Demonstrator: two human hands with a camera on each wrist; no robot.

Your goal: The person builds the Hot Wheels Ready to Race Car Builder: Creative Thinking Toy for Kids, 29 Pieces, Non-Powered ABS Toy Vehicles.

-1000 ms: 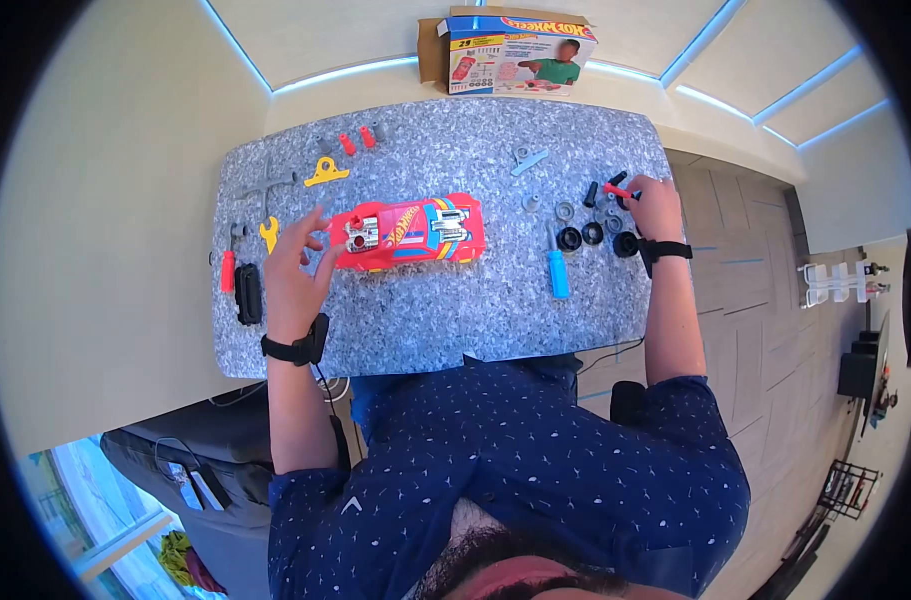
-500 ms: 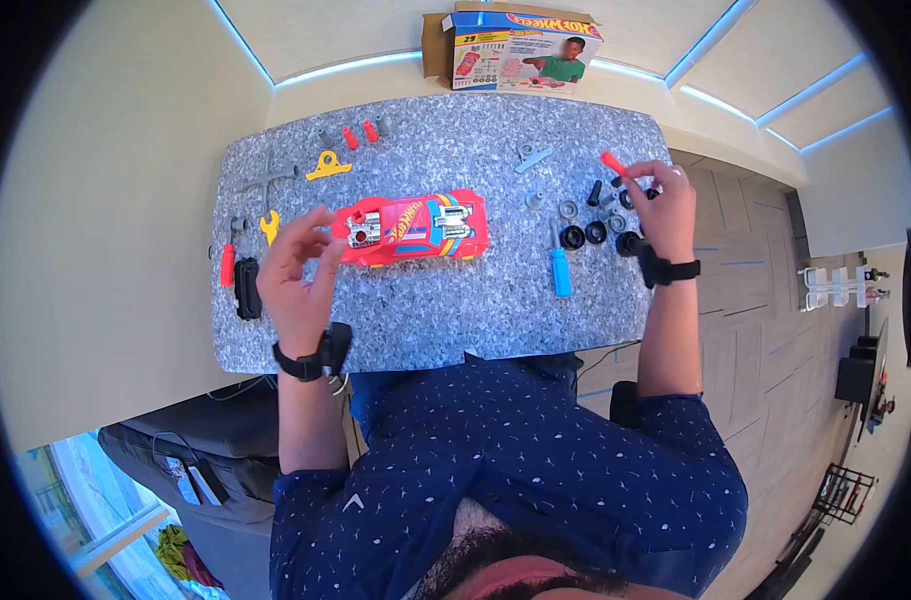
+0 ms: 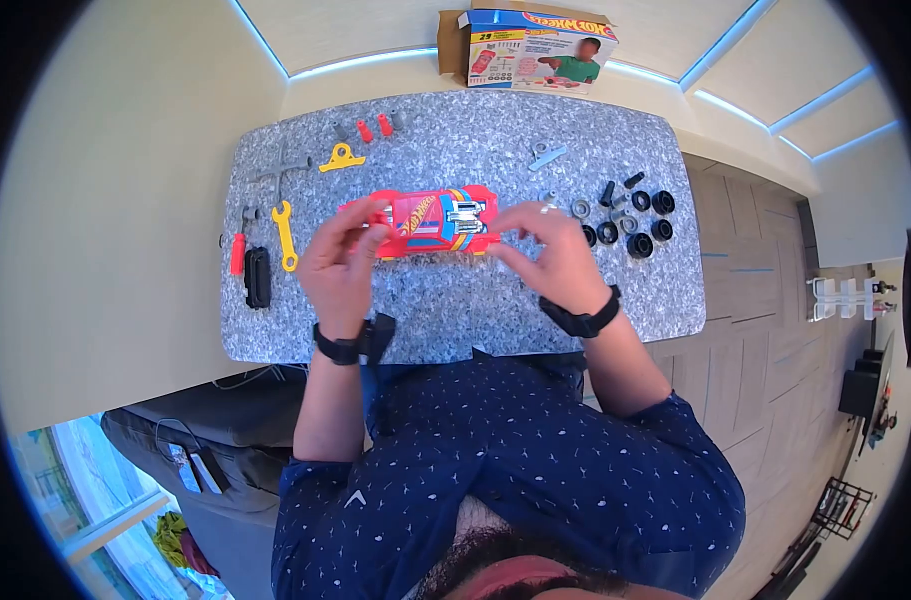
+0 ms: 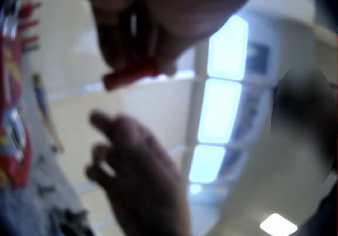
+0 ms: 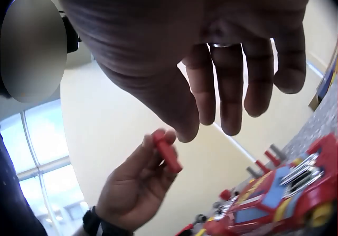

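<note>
My left hand [image 3: 337, 275] is raised over the left end of the red toy car [image 3: 420, 215]. Its thumb and fingers pinch a red plastic peg [image 5: 168, 152], also seen as a short red bar [image 4: 127, 75] in the left wrist view. Over the car's right end is my right hand [image 3: 565, 262], holding nothing. In the right wrist view its fingers [image 5: 229, 104] are extended and spread, apart from the peg. The car carries a chrome engine piece [image 3: 465, 215] and lies on the speckled grey table [image 3: 445, 320].
Black wheels [image 3: 639, 245] and grey rings lie at the right. A yellow wrench [image 3: 284, 235], red screwdriver [image 3: 237, 255] and black piece [image 3: 257, 278] are at the left. Further back are a yellow bracket [image 3: 341, 157], grey cross wrench [image 3: 280, 170], red pegs [image 3: 385, 125] and the toy box [image 3: 535, 55].
My right hand lifted the red peg from beside the wheels and moved left to the car. The peg is now in my left hand, and the right hand's fingers have straightened.
</note>
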